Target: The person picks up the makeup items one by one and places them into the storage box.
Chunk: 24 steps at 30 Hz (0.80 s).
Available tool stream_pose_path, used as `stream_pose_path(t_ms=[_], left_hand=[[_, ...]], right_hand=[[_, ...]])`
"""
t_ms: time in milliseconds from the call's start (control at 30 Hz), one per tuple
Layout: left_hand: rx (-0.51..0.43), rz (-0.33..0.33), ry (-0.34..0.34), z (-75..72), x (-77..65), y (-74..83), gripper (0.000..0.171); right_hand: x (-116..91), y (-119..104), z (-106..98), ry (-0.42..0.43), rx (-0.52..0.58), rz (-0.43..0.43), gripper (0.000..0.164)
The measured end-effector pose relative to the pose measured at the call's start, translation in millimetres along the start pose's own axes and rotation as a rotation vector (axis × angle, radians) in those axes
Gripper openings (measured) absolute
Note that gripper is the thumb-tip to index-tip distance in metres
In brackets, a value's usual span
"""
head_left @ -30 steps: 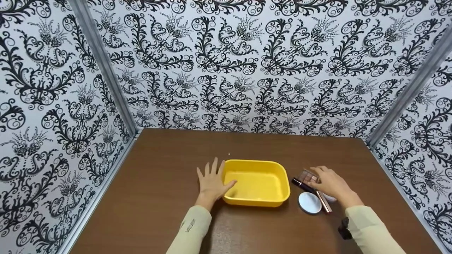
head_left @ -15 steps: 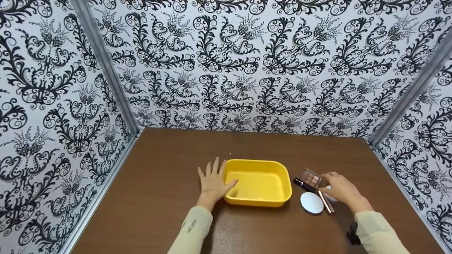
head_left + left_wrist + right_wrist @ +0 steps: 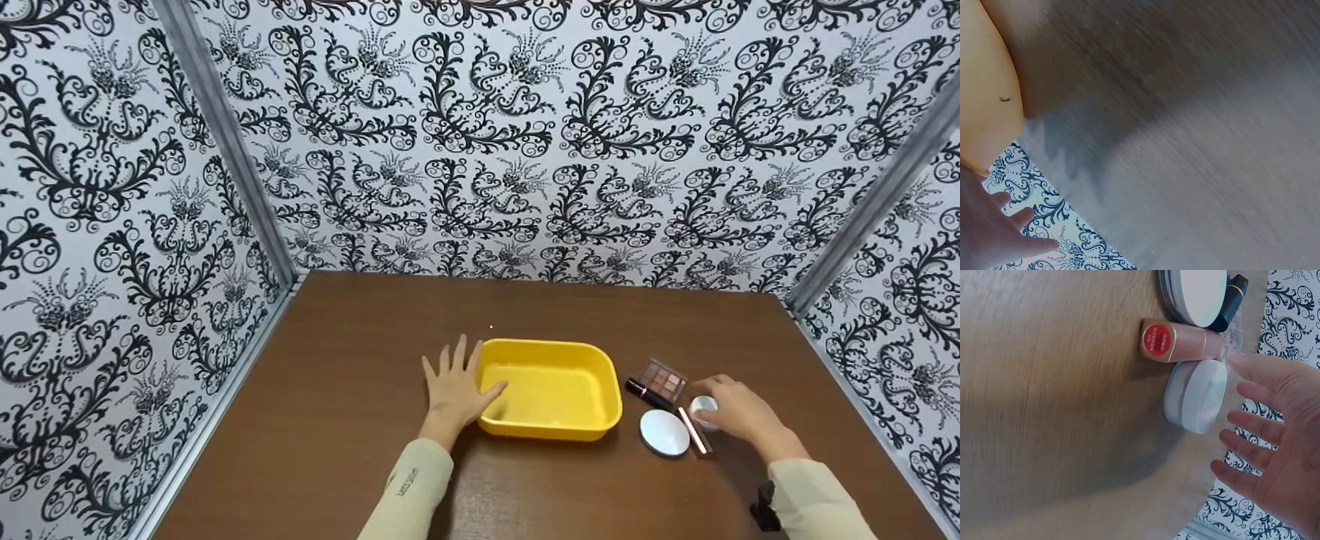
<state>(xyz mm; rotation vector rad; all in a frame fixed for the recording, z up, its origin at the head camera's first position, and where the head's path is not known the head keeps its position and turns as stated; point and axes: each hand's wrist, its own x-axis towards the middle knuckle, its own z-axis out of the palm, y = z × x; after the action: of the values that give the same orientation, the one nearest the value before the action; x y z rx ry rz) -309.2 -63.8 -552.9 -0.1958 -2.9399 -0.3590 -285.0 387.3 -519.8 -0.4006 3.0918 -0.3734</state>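
Fingers spread, my left hand (image 3: 452, 396) rests at the left rim of a yellow plastic tub (image 3: 551, 433). In the left wrist view the tub's outer wall (image 3: 988, 95) shows at the upper left. My right hand (image 3: 744, 414) hovers over a small round white jar (image 3: 703, 413), its fingers loosely bent. The right wrist view has the lidded jar (image 3: 1204, 396) in front of the fingertips, with a gap between. Beside the jar lies a rose-gold lipstick tube (image 3: 1188, 343) with a red round label on its end.
Left of the lipstick is a round white compact (image 3: 664, 433). Behind it lie a black cosmetic tube (image 3: 649, 393) and an eyeshadow palette (image 3: 664, 379) with a clear lid. Patterned walls (image 3: 495, 150) enclose the brown table (image 3: 360, 330) at the back and sides.
My right hand has drawn back and to the right, from above the palette to over the white jar, uncovering the palette. The left hand stays at the tub.
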Motion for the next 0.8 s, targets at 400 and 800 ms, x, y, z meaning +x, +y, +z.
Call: stream_pose_path(t_ms=[400, 800], left_hand=[[0.011, -0.004, -0.006, -1.0, -0.4, 0.0, 0.088], [0.030, -0.016, -0.006, 4.1, 2.3, -0.7, 0.086]], right_hand=[[-4.8, 5.5, 3.5, 0.000, -0.002, 0.006, 0.049], [-9.9, 7.2, 7.3, 0.046, 0.003, -0.017, 0.050]])
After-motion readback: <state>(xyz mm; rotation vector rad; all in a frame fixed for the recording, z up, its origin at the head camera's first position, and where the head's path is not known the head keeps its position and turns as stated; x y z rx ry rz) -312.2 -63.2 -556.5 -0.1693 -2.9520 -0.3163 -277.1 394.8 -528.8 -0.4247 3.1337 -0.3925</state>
